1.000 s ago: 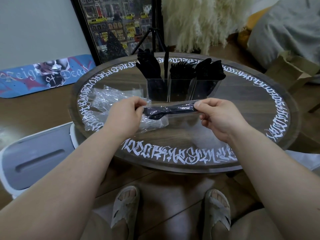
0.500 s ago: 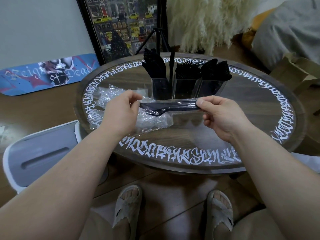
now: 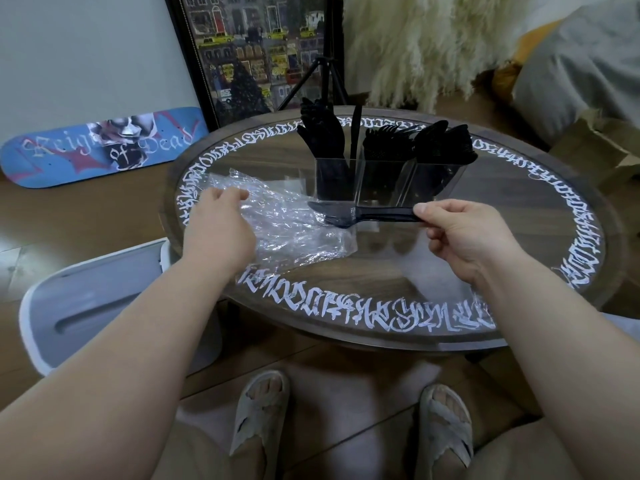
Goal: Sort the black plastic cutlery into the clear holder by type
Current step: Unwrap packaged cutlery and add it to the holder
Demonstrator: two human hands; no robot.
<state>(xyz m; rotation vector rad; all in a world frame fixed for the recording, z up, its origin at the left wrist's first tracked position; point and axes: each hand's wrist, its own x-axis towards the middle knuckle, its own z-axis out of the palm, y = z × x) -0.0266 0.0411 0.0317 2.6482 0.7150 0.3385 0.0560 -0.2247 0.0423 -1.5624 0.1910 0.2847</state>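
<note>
My right hand pinches the handle ends of black plastic cutlery, a knife with a second piece under it, held level with the tips pointing left above the table. My left hand lies with its fingers stretched out on a pile of crinkled clear wrappers, apart from the cutlery. Just behind stands the clear three-compartment holder: knives in the left compartment, forks in the middle, spoons in the right.
The round glass-topped table has white lettering around its rim. A white and grey bin lid sits low on the left, a tripod and a framed picture stand behind the table, and a cardboard box is at right.
My left hand let go of the cutlery's left end and moved left onto the wrapper pile. The cutlery now hangs from my right hand alone, free of its plastic sleeve.
</note>
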